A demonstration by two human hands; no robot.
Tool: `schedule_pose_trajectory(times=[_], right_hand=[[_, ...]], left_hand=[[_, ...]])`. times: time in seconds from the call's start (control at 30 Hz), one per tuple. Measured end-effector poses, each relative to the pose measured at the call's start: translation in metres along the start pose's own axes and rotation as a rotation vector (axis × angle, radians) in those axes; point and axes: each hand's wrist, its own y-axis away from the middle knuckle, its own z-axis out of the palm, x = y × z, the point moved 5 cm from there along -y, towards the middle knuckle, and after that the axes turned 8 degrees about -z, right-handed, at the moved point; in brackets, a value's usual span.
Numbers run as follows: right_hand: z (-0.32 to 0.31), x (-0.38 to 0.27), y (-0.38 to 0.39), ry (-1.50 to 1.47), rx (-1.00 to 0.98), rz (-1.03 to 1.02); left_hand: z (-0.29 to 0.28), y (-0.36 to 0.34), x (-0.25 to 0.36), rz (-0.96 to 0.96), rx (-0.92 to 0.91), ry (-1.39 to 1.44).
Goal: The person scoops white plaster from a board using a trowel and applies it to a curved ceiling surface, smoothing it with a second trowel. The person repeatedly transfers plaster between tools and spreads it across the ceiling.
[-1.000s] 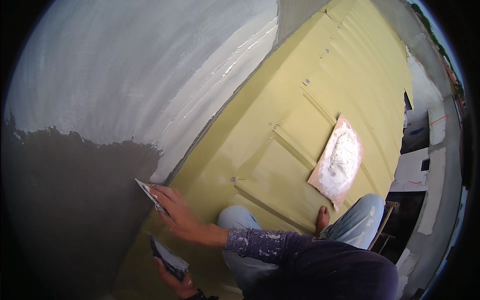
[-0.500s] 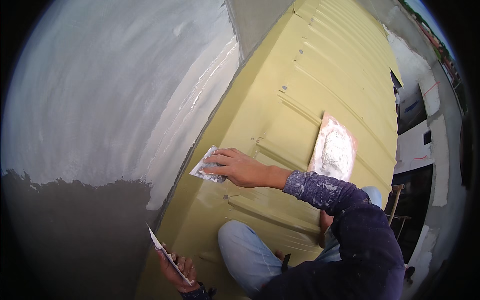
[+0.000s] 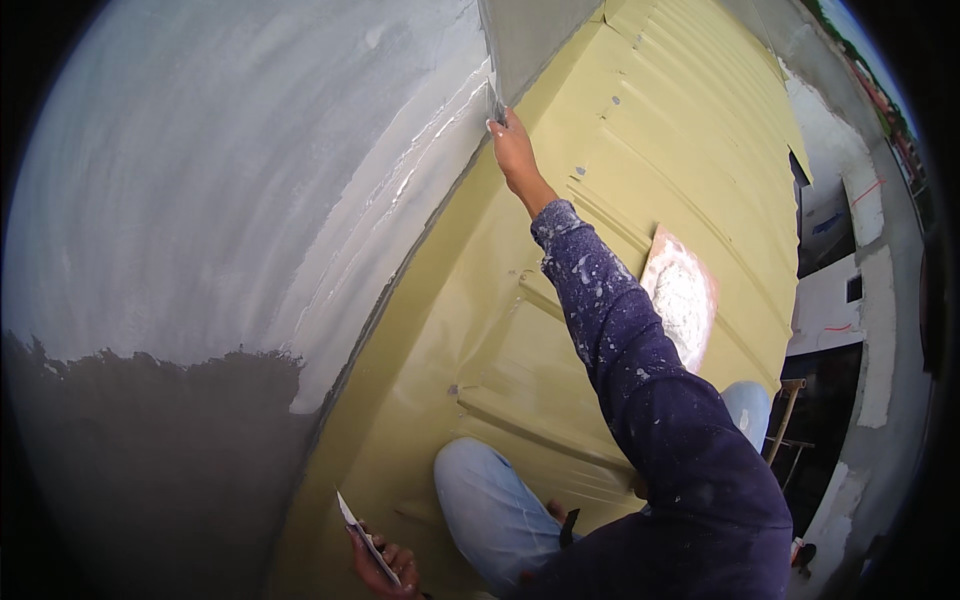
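Observation:
My right hand [image 3: 515, 155] reaches far forward to the corner where two grey walls meet. Its fingers close around a flat wide scraper [image 3: 495, 102], seen almost edge-on against the wall at the end of the white putty strip [image 3: 400, 180]; the hand hides most of it. Low at the left, my left hand [image 3: 384, 568] grips a second flat scraper [image 3: 364, 535] with white putty on it, its tip pointing up toward the wall. The grey wall [image 3: 220, 200] is skim-coated above and darker and bare below, with a ragged border between.
I crouch on a ribbed yellow metal roof [image 3: 490, 340] running along the wall. A board [image 3: 655, 255] carrying a heap of white putty [image 3: 682, 300] lies right of my arm. My jeans-clad knee [image 3: 485, 505] is in front. Beyond the roof's right edge is a drop beside another building [image 3: 825, 320].
My right hand has swung forward and up with its scraper, from over the roof to the wall corner. My left hand has shifted slightly down and right, still holding its scraper.

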Motion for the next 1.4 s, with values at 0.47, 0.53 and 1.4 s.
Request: schedule_pose_trajectory(times=[0.47, 0.53, 1.4], right_hand=[[0.136, -0.165, 0.319, -0.129, -0.173, 0.068], [0.146, -0.194, 0.354, -0.089, -0.185, 0.014], [-0.041, 0.007, 0.010, 0.156, -0.036, -0.038]], left_hand=[[-0.007, 0.014, 0.013, 0.260, 0.349, 0.123], [-0.014, 0.018, 0.019, 0.303, 0.375, 0.171], [0.016, -0.039, 0.021, 0.232, -0.083, 0.098]])
